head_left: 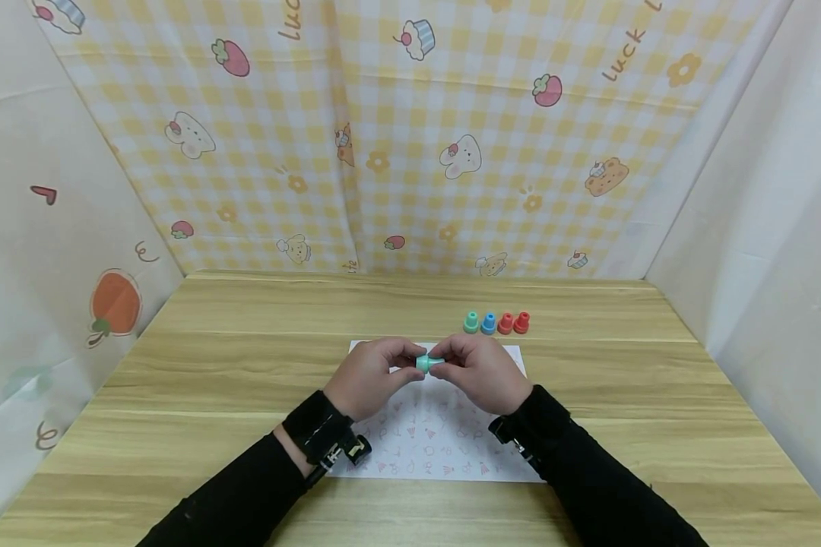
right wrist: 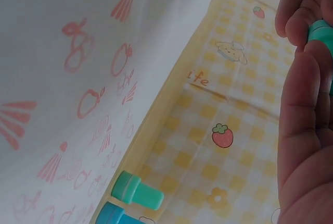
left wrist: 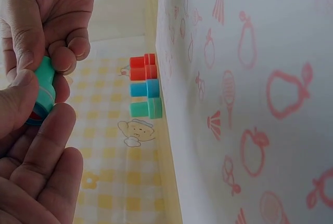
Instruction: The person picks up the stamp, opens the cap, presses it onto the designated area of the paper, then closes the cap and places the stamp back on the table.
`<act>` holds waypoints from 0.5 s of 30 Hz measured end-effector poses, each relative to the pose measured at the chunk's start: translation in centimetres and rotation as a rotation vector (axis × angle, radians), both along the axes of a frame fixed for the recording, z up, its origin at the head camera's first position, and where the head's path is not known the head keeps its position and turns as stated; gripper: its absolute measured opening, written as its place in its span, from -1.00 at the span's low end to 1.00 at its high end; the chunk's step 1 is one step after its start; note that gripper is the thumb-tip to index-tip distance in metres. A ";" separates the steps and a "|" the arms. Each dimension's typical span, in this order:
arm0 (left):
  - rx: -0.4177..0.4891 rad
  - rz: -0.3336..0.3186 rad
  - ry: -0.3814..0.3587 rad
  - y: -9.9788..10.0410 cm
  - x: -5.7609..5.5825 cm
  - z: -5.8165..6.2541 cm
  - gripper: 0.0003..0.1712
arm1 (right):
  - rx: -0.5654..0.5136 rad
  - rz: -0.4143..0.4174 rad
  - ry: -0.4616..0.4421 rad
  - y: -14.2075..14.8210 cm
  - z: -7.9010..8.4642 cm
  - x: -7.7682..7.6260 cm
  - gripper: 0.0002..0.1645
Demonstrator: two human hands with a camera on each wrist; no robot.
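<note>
Over the upper part of a white paper sheet point(head_left: 420, 414) printed with pink-red fruit, shuttlecock and racket outlines, both hands meet at a small green stamp point(head_left: 422, 363). My left hand point(head_left: 366, 384) pinches its wider end between thumb and fingers. At the narrower handle end, my right hand point(head_left: 489, 376) grips with thumb and fingertips. The left wrist view shows the stamp point(left wrist: 46, 89) tilted, a bit of red visible inside its dark-rimmed wide end. Only part of the stamp point(right wrist: 321, 35) shows at the edge of the right wrist view; fingers hide the rest.
Beyond the sheet's far edge stand a green stamp point(head_left: 471, 323), a blue stamp point(head_left: 489, 324) and two red stamps point(head_left: 505, 324), upright in a row on the wooden table point(head_left: 246, 319). A yellow checked cloth point(head_left: 397, 197) hangs behind, with white cloths at both sides.
</note>
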State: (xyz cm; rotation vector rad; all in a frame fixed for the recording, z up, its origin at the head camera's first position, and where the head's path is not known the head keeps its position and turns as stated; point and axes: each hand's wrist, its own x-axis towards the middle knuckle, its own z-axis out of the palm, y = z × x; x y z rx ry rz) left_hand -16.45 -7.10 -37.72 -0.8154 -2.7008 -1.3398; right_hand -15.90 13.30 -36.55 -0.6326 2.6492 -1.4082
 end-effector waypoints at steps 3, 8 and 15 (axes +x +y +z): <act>0.000 -0.004 0.012 0.0 0.0 0.0 -0.77 | -0.009 -0.002 0.008 -0.1 0.0 0.1 -0.89; -0.003 -0.004 0.048 -0.1 0.1 -0.1 -0.76 | -0.019 -0.008 0.017 -0.4 0.0 0.2 -0.90; 0.007 -0.009 0.020 -0.1 0.2 0.1 -0.78 | -0.009 -0.048 0.035 -0.5 -0.3 0.3 -0.89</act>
